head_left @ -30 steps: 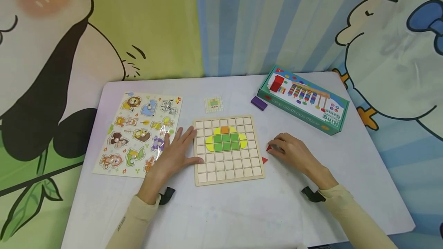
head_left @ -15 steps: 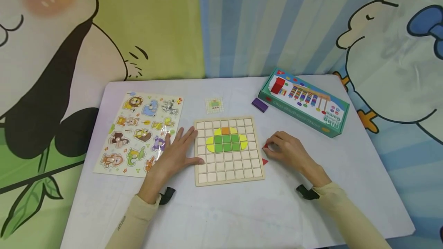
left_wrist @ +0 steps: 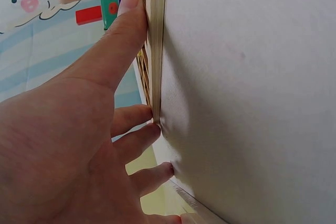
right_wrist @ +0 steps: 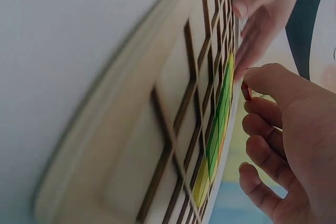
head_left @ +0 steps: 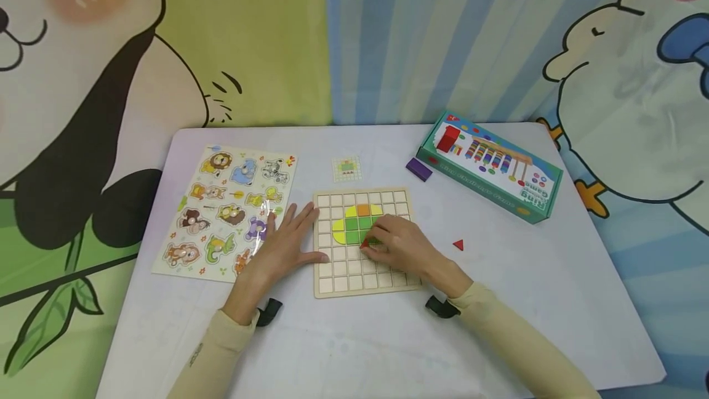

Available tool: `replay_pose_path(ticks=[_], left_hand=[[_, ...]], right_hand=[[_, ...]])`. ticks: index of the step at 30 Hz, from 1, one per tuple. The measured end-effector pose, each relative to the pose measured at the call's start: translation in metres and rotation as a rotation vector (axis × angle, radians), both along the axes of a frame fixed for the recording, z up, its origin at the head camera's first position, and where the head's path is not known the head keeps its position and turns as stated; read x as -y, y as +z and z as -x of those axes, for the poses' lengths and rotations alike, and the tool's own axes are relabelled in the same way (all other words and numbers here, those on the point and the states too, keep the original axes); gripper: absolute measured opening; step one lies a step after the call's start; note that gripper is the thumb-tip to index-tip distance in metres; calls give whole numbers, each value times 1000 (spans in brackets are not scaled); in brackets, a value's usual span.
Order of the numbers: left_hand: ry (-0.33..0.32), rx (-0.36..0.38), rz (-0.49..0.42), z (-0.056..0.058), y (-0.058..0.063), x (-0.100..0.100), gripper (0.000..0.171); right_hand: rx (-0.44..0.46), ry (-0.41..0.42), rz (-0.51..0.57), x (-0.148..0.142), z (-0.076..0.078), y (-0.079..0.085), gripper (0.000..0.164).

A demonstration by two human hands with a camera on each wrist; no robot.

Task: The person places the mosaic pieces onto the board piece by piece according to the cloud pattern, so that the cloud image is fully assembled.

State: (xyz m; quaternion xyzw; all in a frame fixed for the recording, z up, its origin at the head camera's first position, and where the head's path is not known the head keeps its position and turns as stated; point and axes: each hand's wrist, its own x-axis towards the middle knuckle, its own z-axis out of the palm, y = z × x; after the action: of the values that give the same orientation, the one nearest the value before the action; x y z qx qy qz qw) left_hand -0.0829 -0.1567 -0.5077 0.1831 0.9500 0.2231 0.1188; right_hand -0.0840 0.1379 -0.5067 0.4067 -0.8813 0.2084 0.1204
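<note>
In the head view a wooden grid board point(head_left: 332, 285) lies on the table, with green square tiles point(head_left: 350, 236), yellow curved tiles point(head_left: 338, 226) and an orange square tile point(head_left: 363, 209) in its cells. My left hand point(head_left: 282, 248) rests at its left edge, fingers spread, thumb over the rim. My right hand point(head_left: 407, 248) is over the board, pinching a small red triangle tile point(right_wrist: 246, 92) between thumb and index finger. That tile is just below the green squares; the hand hides the yellow tiles on the right. Another red triangle tile point(head_left: 458, 244) lies right of the board.
Behind the board lies a small pattern card point(head_left: 346, 169). A purple block point(head_left: 418, 169) sits beside the green game box point(head_left: 493, 168) at the back right. On the left an animal picture sheet point(head_left: 221, 239) lies partly under my left hand and forearm.
My right hand has moved left from beside the board to over its middle, carrying a red triangle tile. The other triangle tile, right of the board, has come into sight. My left hand has stayed put.
</note>
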Motion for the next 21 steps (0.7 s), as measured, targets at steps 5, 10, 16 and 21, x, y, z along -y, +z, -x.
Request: replay_pose_path(ticks=[5, 10, 16, 21], left_hand=[[-4, -9, -1, 0, 3, -1, 109], [-6, -15, 2, 0, 3, -1, 108], [-5, -16, 3, 0, 1, 0, 108], [-4, -16, 3, 0, 1, 0, 108]], right_hand=[[34, 35, -47, 15, -6, -5, 19], [68, 33, -81, 20, -8, -7, 20], [76, 35, -106, 22, -8, -4, 19], [78, 40, -114, 23, -8, -3, 20]])
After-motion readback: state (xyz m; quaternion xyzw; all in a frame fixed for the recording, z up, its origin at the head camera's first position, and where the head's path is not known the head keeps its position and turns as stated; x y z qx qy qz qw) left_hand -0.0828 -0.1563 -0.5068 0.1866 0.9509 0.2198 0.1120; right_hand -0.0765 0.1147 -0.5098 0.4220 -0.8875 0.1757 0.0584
